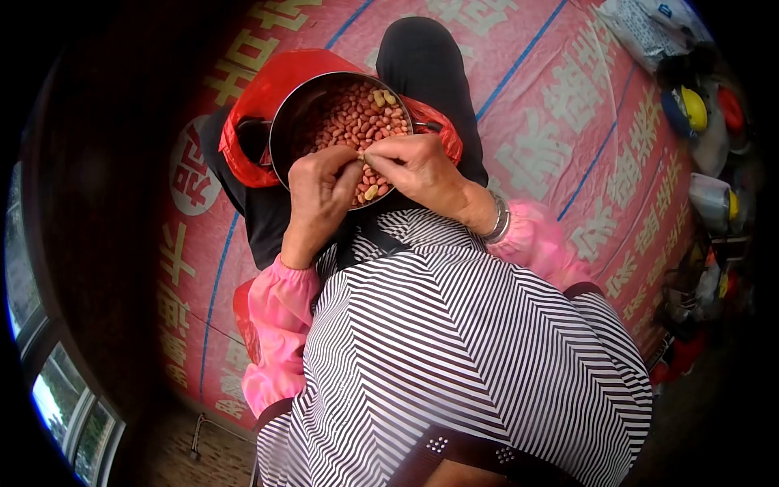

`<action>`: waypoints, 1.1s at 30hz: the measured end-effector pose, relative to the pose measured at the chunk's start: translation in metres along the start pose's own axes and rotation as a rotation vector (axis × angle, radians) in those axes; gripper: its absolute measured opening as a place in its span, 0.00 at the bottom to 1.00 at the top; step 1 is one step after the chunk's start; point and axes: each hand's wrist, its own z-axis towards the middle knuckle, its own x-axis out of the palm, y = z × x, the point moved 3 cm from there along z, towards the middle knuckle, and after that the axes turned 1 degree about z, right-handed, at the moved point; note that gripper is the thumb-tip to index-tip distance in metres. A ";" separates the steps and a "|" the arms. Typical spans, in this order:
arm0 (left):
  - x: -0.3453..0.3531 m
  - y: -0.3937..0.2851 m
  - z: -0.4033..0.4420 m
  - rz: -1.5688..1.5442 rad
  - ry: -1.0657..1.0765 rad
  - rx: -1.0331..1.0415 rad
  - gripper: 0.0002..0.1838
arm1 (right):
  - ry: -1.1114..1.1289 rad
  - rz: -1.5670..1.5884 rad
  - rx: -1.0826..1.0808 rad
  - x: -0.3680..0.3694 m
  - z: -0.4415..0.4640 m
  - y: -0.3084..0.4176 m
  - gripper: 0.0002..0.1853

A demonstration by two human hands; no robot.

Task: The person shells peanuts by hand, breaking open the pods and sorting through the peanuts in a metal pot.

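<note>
Peanuts (349, 118) lie heaped inside the pot (280, 134), mostly shelled and red-skinned, their long axes pointing every which way. A few pale pods (379, 98) sit among them by the pot's far right rim, and another pod (371, 192) lies by its near rim, its long axis slanting away from me and to the right. Over the near half of the pot, my left hand (319, 188) and right hand (418, 166) meet, thumb and fingertips of each pinched together on a small pale bit (361, 155); my fingers cover too much of it for me to tell which way its length runs. The pot's two handles stick out left and right, and under it a red bag (284, 71) spreads across my dark trousers (422, 61). On the pot's near side is my striped apron (454, 325), between pink sleeves (276, 312). Around and below the pot stretches a reddish floor sheet (535, 122) with large pale characters and blue lines. Well left of the pot and nearer me, a window (89, 438) lets in daylight; far to its right are a plastic bag (649, 32) and a clear tub (708, 201).
</note>
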 end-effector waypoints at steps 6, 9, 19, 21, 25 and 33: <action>0.006 0.010 -0.011 -0.784 0.071 -0.539 0.08 | -0.019 0.736 0.518 0.006 -0.006 -0.006 0.12; 0.017 0.022 -0.011 -0.872 0.007 -0.481 0.08 | -0.046 0.769 0.549 0.007 -0.007 -0.007 0.11; -0.006 0.005 -0.003 0.442 -0.250 0.278 0.07 | -0.172 -0.118 -0.041 -0.003 -0.007 0.004 0.09; -0.030 0.002 0.006 0.396 -0.381 0.251 0.05 | -0.166 -0.106 -0.036 -0.003 -0.009 0.002 0.09; -0.073 0.007 0.040 0.537 -0.477 0.187 0.04 | -0.132 -0.107 0.015 -0.005 -0.009 -0.001 0.10; -0.064 0.024 0.069 0.656 -0.274 0.166 0.08 | -0.272 0.028 0.089 -0.015 -0.011 -0.008 0.12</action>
